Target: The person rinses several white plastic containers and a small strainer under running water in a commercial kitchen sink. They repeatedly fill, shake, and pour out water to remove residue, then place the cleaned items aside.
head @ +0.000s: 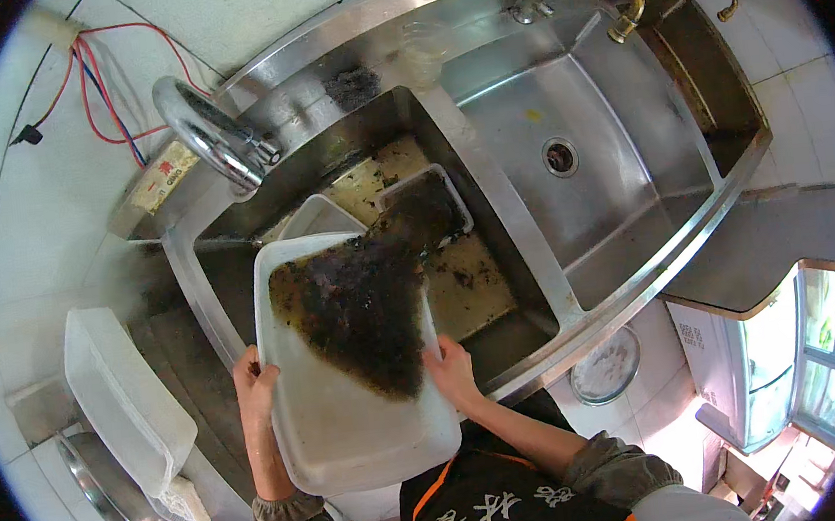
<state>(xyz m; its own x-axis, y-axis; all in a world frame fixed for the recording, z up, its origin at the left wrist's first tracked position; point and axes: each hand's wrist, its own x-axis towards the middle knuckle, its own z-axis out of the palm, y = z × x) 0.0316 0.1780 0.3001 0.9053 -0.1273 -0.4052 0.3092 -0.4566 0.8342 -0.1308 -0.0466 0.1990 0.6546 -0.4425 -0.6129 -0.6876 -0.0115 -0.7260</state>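
My left hand grips the left rim of a white rectangular plastic tub. On the opposite rim is my right hand, also closed on it. The tub tilts away from me over the left basin of a stainless steel sink. Dark, murky matter lies at its far end and spills over the far right corner. Under the spill, a rectangular plastic container is partly covered. Another pale container shows behind the tub, its near part hidden. Dark bits are scattered over the basin floor.
A chrome faucet arches beside the left basin. To the right is a second basin with a drain; brass-ended taps stand beyond. At left, a white plastic basket leans near a metal bowl. Red wires hang on the wall.
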